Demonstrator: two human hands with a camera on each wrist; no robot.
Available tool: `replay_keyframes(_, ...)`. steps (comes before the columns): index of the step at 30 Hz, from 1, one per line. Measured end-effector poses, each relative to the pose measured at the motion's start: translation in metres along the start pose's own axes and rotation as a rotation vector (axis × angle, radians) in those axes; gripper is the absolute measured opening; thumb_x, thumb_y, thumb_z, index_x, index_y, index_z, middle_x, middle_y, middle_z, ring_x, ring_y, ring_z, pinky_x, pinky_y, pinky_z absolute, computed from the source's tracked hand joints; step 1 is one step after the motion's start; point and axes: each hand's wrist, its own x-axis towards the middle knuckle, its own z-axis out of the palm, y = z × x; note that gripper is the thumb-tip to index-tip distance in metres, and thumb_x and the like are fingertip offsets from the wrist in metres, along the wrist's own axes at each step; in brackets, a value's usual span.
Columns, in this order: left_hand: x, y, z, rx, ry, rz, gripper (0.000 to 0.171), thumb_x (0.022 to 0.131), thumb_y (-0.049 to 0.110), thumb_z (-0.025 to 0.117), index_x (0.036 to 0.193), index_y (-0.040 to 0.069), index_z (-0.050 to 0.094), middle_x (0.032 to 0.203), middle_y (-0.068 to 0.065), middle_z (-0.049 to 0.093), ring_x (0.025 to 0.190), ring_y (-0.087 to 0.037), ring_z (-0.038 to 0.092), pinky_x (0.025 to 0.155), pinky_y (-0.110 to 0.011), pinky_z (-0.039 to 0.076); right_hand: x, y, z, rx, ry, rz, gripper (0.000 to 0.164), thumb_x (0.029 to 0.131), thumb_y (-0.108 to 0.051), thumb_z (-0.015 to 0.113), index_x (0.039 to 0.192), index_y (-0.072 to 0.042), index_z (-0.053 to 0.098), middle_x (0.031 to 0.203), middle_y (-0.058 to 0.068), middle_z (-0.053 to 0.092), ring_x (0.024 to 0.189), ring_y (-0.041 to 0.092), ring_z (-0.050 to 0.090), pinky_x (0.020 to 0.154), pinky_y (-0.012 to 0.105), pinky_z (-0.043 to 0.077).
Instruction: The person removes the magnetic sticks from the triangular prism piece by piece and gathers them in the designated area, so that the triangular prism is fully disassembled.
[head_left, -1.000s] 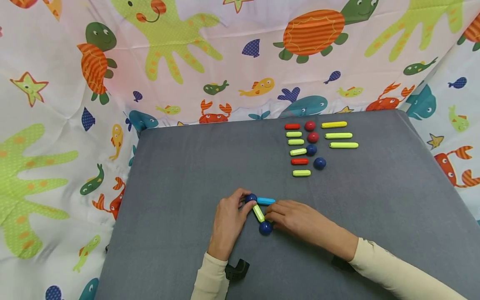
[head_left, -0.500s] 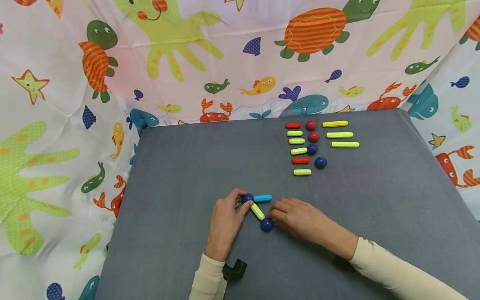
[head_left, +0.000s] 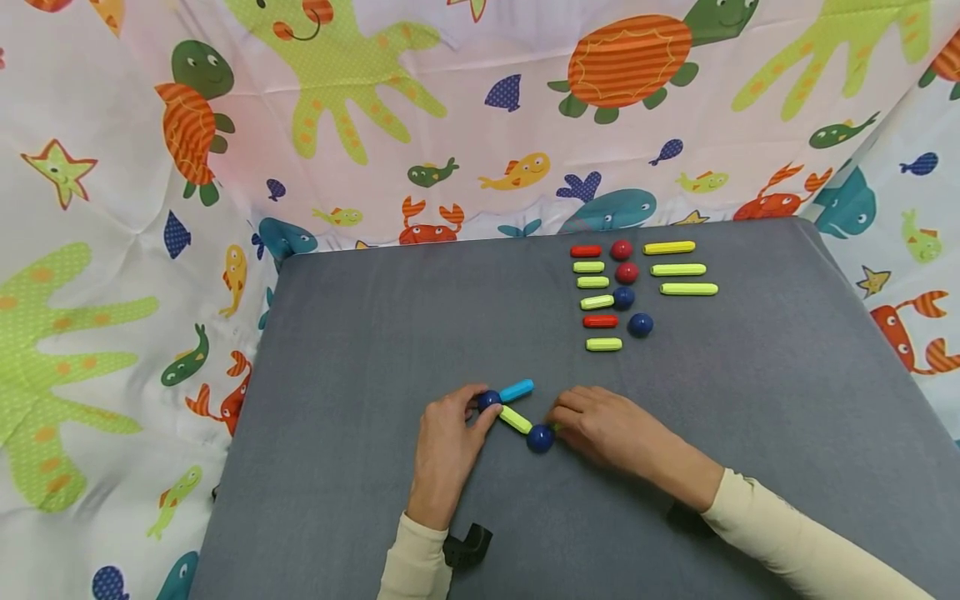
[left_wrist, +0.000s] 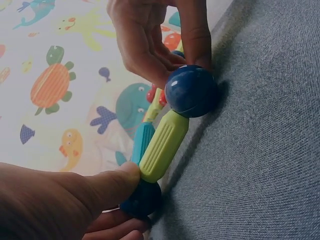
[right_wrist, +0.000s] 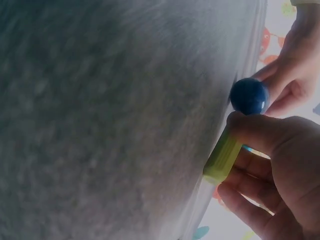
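My left hand (head_left: 446, 446) pinches a dark blue ball (left_wrist: 142, 200) between thumb and fingers. From that ball reach a light blue rod (head_left: 516, 390) and a yellow-green rod (left_wrist: 165, 146), which spread apart. The far end of the yellow-green rod meets a second dark blue ball (head_left: 540, 438). Just right of this ball, my right hand (head_left: 603, 425) pinches another yellow-green rod (right_wrist: 223, 159), largely covered by the hand in the head view. In the right wrist view, that rod lies end-on at the second ball. The chain rests low on the grey table.
At the back right lie short red rods (head_left: 600, 321) and short yellow-green rods (head_left: 603, 344) in a column. Beside them are red balls (head_left: 626, 272), blue balls (head_left: 641, 325) and longer yellow rods (head_left: 677, 270). A printed curtain (head_left: 465, 92) borders the grey table (head_left: 360, 333).
The chain has swung: its second ball moved right and up, while the left ball shifted slightly left. The light blue rod now tilts upward, apart from my right hand, which moved slightly right.
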Motion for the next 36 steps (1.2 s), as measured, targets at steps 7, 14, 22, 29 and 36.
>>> replay_keyframes(7,0.0,-0.001,0.0,0.027,0.014,0.004,0.032,0.092,0.026,0.086,0.118,0.009,0.08,0.102,-0.008,0.08,0.089,-0.023,0.077,0.077,-0.041,0.063,-0.002,0.012,-0.009,-0.018,0.019,0.079,0.025,0.091,-0.018,0.087,0.114,-0.014,0.078,0.105,-0.002,0.069,0.096,0.016,0.067,0.086,0.037,0.061)
replay_keyframes(14,0.0,0.0,0.0,0.019,0.018,0.0,0.031,0.092,0.027,0.087,0.115,0.009,0.08,0.1,-0.007,0.08,0.088,-0.022,0.077,0.076,-0.041,0.063,-0.005,0.036,-0.018,-0.031,0.085,0.151,0.028,0.087,-0.015,0.09,0.111,-0.01,0.077,0.104,0.002,0.071,0.096,0.019,0.068,0.083,0.04,0.062)
replay_keyframes(22,-0.001,0.0,-0.001,0.02,0.026,0.001,0.029,0.09,0.028,0.088,0.111,0.01,0.081,0.099,-0.008,0.079,0.085,-0.021,0.075,0.073,-0.039,0.062,-0.007,0.055,-0.021,-0.046,0.097,0.203,0.03,0.084,-0.011,0.092,0.11,-0.008,0.078,0.105,0.006,0.073,0.099,0.024,0.07,0.085,0.045,0.062)
replay_keyframes(29,-0.002,0.0,-0.002,0.024,0.012,-0.01,0.029,0.089,0.031,0.089,0.108,0.011,0.081,0.097,-0.006,0.079,0.084,-0.018,0.075,0.073,-0.037,0.062,-0.006,0.063,-0.018,-0.079,0.077,0.211,0.03,0.083,-0.012,0.093,0.109,-0.008,0.078,0.102,0.006,0.073,0.095,0.023,0.07,0.081,0.043,0.062)
replay_keyframes(36,-0.002,0.0,-0.003,0.026,0.009,-0.023,0.029,0.088,0.031,0.089,0.107,0.011,0.081,0.096,-0.005,0.078,0.083,-0.018,0.075,0.072,-0.037,0.062,-0.006,0.068,-0.016,-0.09,0.033,0.227,0.029,0.086,-0.015,0.091,0.112,-0.008,0.079,0.104,0.006,0.074,0.097,0.023,0.071,0.082,0.042,0.061)
